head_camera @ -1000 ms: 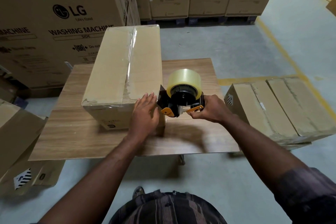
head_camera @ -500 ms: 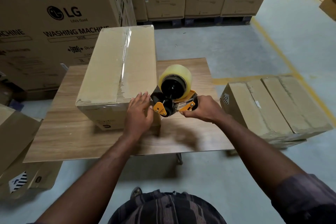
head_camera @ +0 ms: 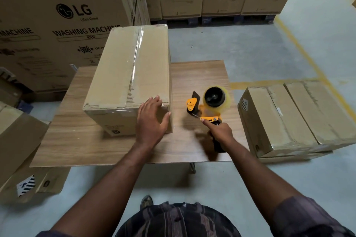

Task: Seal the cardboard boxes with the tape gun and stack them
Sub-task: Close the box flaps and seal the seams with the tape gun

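Note:
A long cardboard box (head_camera: 123,75) lies on the wooden table (head_camera: 196,79), with clear tape running along its top seam and over its near end. My left hand (head_camera: 152,121) rests flat with spread fingers against the box's near right corner. My right hand (head_camera: 219,132) grips the black handle of the orange tape gun (head_camera: 208,106), index finger stretched along its body. The gun carries a roll of clear tape and hovers over the table to the right of the box, apart from it.
Sealed flat boxes (head_camera: 294,117) are stacked on the floor right of the table. Large washing machine cartons (head_camera: 63,17) stand behind and to the left. More cardboard (head_camera: 17,148) lies at the left floor. A yellow floor line (head_camera: 308,59) runs at the right.
The tape gun has pulled away from the box's near end, moving right and down toward the table. My left hand has stayed pressed on the box corner.

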Available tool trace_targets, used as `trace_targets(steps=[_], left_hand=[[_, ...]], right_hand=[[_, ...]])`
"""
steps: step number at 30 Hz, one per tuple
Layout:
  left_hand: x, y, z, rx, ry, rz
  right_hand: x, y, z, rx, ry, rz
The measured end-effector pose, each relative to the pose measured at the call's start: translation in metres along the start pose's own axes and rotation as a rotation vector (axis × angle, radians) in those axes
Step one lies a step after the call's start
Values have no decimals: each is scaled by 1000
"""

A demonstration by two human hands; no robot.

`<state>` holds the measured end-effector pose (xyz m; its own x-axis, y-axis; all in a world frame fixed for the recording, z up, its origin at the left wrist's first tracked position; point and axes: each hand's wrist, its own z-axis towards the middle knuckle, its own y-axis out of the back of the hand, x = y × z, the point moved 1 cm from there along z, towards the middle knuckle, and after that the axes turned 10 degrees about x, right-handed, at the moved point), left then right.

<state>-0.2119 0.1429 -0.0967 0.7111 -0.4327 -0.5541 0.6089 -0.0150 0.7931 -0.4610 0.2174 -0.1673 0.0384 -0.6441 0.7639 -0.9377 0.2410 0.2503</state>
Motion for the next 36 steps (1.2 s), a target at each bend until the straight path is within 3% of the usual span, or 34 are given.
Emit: trace_targets(steps=[5, 13, 17, 20, 25, 27, 29, 31, 34, 36], left_hand=[[-8, -4, 2, -31, 31, 62], [-17, -11, 8, -117, 138, 58], [-19, -14, 8, -138, 183, 64], [-18, -19, 9, -148, 185, 53], [-13, -17, 7, -128, 147, 22], [-13, -14, 6, -111, 128, 15], [-11, -11, 5, -106, 100, 13], [-10, -9, 5, -107, 82, -4], [-11, -4, 4, -68, 69, -39], [-11, 3, 3, 8, 53, -48]], right_hand=[[-1, -22, 26, -16, -121, 277], [6, -49, 60, 168, -183, 738], [14, -52, 80, 198, -182, 841], [23, -46, 82, 240, -277, 762], [42, -32, 43, 398, -303, 120], [52, -24, 34, 488, -232, -310], [66, -19, 33, 461, -88, -675], [91, -22, 27, 339, 109, -644], [134, -41, -11, 208, 604, -412], [151, -59, -32, 198, 880, -404]])
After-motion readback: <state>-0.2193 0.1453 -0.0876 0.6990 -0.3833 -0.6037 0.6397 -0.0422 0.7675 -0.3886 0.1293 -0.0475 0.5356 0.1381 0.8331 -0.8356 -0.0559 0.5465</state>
